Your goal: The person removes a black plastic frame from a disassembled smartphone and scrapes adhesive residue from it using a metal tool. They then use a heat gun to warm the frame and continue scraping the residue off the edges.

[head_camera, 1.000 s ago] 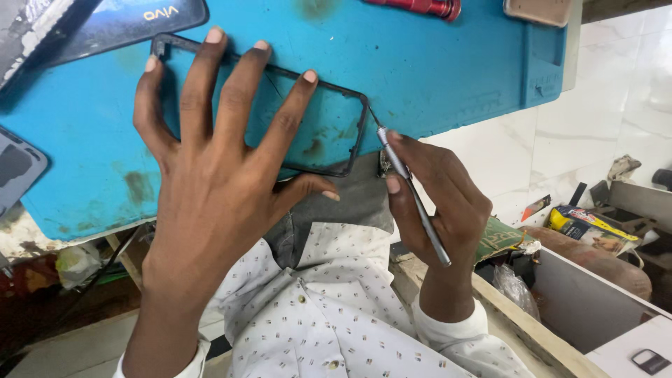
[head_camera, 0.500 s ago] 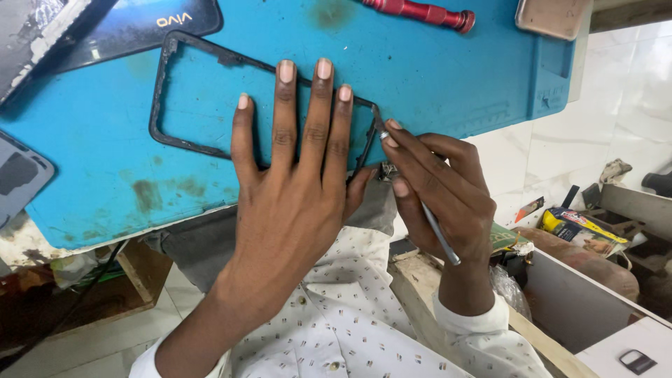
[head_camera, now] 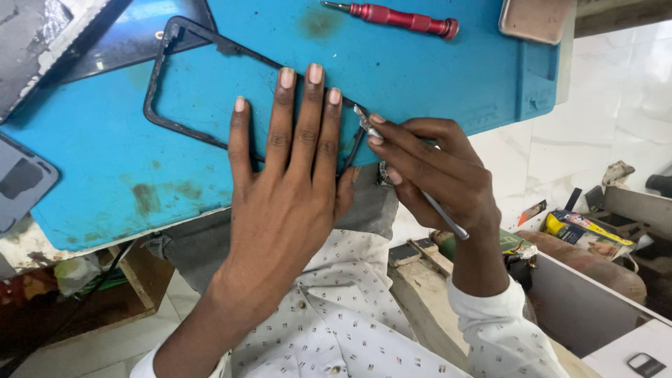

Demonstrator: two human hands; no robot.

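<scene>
Pressing one black frame (head_camera: 183, 78): left hand (head_camera: 287, 189) flat; right hand (head_camera: 434, 175) pinching one tool (head_camera: 448, 218), probably tweezers.

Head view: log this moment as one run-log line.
left hand: flat on black phone frame | right hand: gripping thin metal tool, tip at frame corner | surface: blue mat | nearby: red screwdriver

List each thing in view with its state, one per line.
Black frame: flat on the blue mat, pinned by the left hand.
Left hand: flat, fingers spread on the frame.
Right hand: shut on a thin metal tool, tip at the frame's corner.
Red screwdriver: lying loose on the mat, untouched.
</scene>
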